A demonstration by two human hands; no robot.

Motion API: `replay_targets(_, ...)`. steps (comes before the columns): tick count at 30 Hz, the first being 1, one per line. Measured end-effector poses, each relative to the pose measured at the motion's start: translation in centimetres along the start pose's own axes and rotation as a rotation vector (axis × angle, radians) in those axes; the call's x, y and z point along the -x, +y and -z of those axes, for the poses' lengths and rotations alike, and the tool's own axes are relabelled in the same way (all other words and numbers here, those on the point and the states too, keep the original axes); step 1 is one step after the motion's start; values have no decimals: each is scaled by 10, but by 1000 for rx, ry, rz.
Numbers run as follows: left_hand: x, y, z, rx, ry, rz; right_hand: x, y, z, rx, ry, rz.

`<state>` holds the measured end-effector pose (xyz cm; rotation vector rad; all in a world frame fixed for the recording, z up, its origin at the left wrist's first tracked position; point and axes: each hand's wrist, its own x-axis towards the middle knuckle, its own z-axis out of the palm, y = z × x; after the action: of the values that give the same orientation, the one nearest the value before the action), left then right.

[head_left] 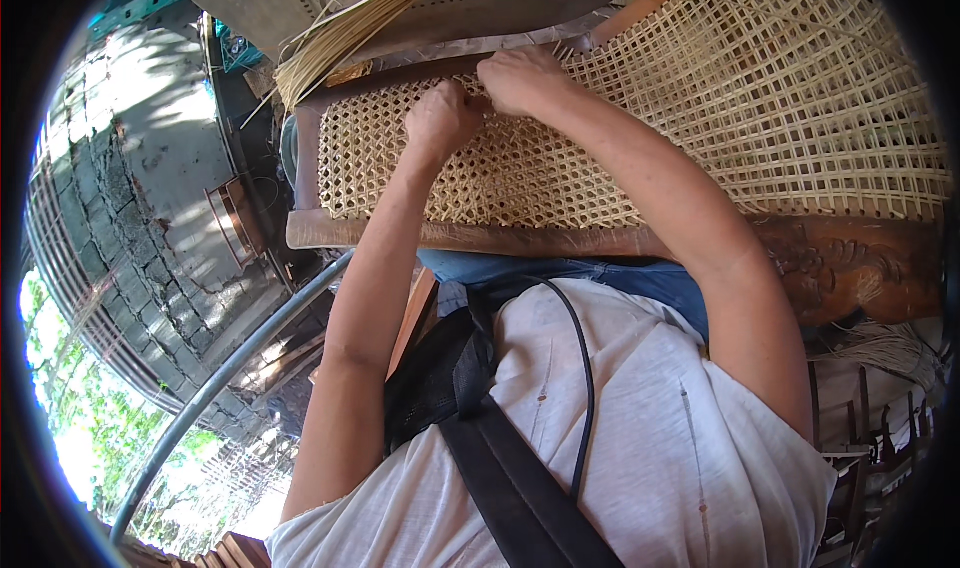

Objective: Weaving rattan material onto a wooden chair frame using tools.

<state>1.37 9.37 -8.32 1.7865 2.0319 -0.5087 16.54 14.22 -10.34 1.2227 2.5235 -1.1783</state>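
Both the left hand [440, 120] and right hand [518, 80] are up near the far edge of this carved wooden frame [560, 241], close together; fingers look curled in, can't tell what they're pinching tbh; woven cane panel [680, 78] fills the frame; bundle of loose cane strands [345, 43] by its far left corner

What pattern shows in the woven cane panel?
The straw-coloured cane panel shows an open lattice, best in the head view.
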Motion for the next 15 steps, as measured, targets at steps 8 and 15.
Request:
replay_targets(8,12,13,0,45,89,-113,-4,13,-1,-11,20,-83)
replay_targets(15,6,22,-11,116,160,-153,3,59,26,31,180,-165)
